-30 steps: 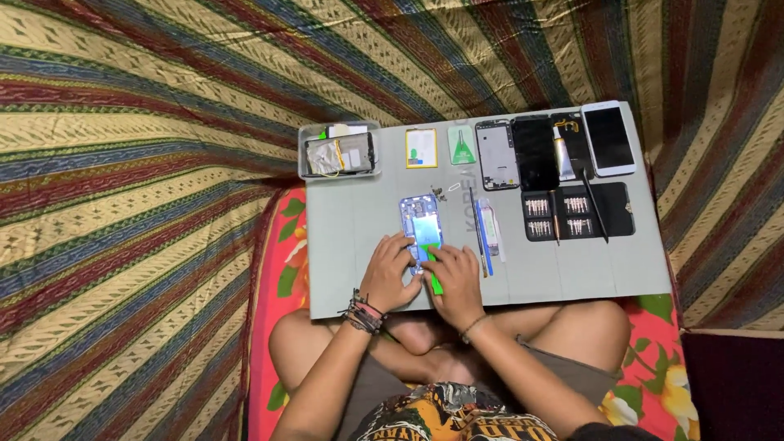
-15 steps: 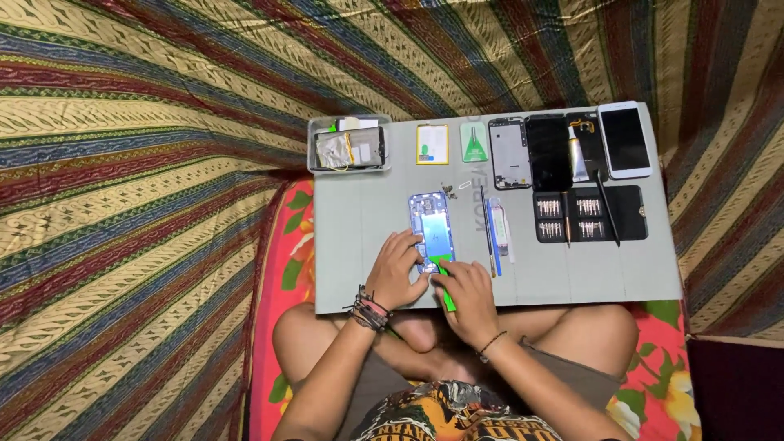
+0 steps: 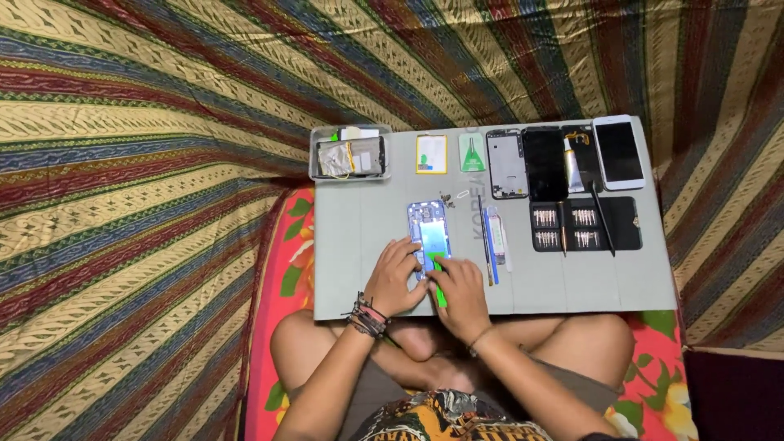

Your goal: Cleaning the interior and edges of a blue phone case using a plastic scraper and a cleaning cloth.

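Right, we're mid-teardown on the opened phone (image 3: pixel 429 235), which lies face-down with its back off near the middle of the grey work mat (image 3: pixel 359 245) across the person's crossed legs. The left hand (image 3: pixel 394 278) has its fingers curled onto the phone's near-left corner, pinning it flat, while the right hand (image 3: pixel 461 296) is closed around a green pry tool (image 3: pixel 438 282) whose tip sits at the phone's near end. By the look of it this is the prying stage, working something loose inside the lower half of the frame; what exactly the tip is under is too small to tell. My read is that the next move wants a shallow, gentle lever with the left hand holding firm, since a slip could skid the tool across the board. Just right of the phone lie a blue tool (image 3: pixel 488 233) and a thin dark one beside it, and a few tiny loose parts (image 3: pixel 447 198) sit just beyond its far end. Along the far edge run a clear tray (image 3: pixel 349 158) of parts, a yellow-framed battery (image 3: pixel 431 153), a green triangular pick (image 3: pixel 472 153), a bare phone frame (image 3: pixel 505 163), a black screen panel (image 3: pixel 545 163) and a white phone (image 3: pixel 618 152), with the black bit case (image 3: pixel 584 224) open at right.
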